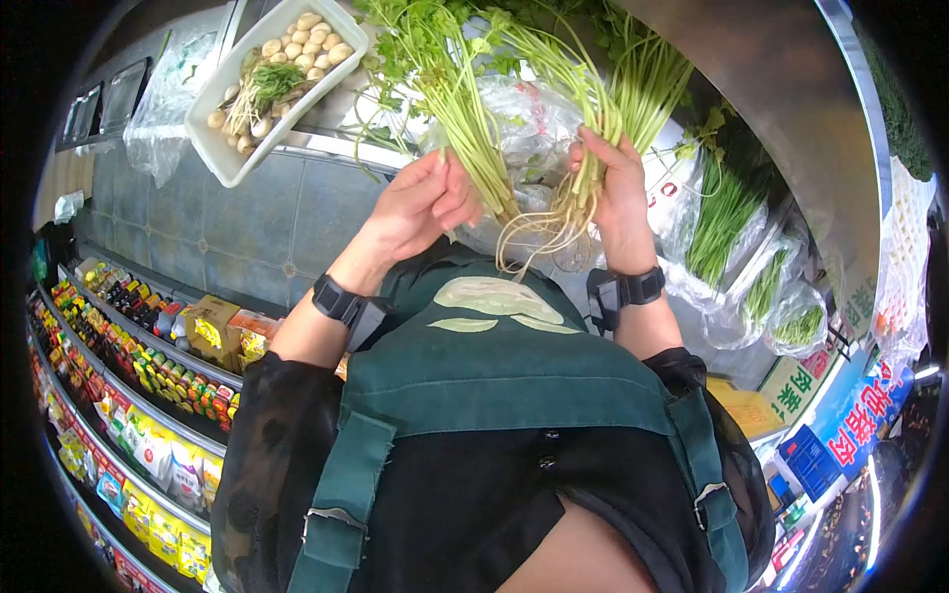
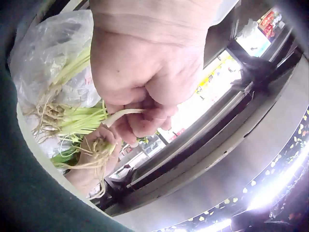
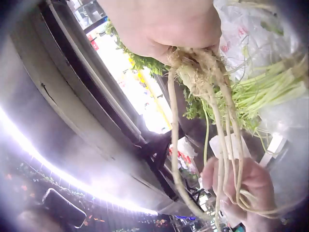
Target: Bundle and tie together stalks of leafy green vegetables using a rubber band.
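Observation:
My right hand (image 1: 621,193) grips a small bunch of leafy Chinese celery (image 1: 590,109) near its base. Long pale roots (image 3: 223,104) dangle below that fist in the right wrist view. With curled fingers my left hand (image 1: 427,203) pinches a thin whitish stalk (image 2: 126,112), seen best in the left wrist view. Another celery bunch (image 1: 465,124) lies between the hands, its root end toward the apron. Further celery stalks (image 1: 652,89) lie beyond the right hand. Clear plastic bags (image 1: 529,119) are spread beneath the greens.
A white tub (image 1: 232,176) of round pale vegetables and a small bundle of greens stands at the upper left. Bagged green stalks (image 1: 727,222) line the right side. Shelves of packaged goods (image 1: 158,366) run along the lower left, past the tiled floor (image 1: 247,232).

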A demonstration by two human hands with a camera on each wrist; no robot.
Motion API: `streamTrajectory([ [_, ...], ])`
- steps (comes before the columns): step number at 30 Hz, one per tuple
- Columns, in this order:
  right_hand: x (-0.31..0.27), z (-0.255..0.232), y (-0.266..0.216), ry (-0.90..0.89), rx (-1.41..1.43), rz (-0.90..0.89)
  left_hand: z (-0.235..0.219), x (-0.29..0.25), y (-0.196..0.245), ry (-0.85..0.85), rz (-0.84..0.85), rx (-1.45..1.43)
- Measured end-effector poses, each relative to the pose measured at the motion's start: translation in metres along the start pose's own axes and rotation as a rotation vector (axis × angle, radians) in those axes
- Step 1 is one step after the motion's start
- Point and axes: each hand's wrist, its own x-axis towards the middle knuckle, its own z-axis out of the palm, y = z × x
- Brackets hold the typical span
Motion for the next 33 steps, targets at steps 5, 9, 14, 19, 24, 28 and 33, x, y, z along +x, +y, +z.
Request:
streamTrajectory([
  [5, -0.005, -0.008, -0.015, -0.175, -0.119, 0.017, 0.014, -0.022, 0.067, 0.043, 0.319, 0.544],
  [9, -0.005, -0.01, -0.015, -0.171, -0.178, 0.016, 0.042, -0.039, 0.127, -0.079, 0.552, 0.813],
  [14, -0.012, -0.015, -0.013, -0.141, -0.191, -0.003, 0.029, -0.036, 0.135, 0.218, 0.397, 0.942],
  [19, -0.004, -0.04, -0.016, -0.095, -0.181, -0.021, 0.035, -0.046, 0.159, 0.15, 0.729, 0.851],
  [24, 0.003, -0.053, -0.017, -0.08, -0.154, -0.023, 0.054, -0.053, 0.188, 0.076, 0.801, 0.894],
  [28, 0.009, -0.062, -0.015, -0.049, -0.178, -0.005, 0.047, -0.07, 0.225, -0.113, 0.772, 0.774],
  [33, 0.007, -0.068, -0.016, -0.116, -0.202, 0.0, 0.046, -0.077, 0.254, -0.053, 0.741, 0.829],
])
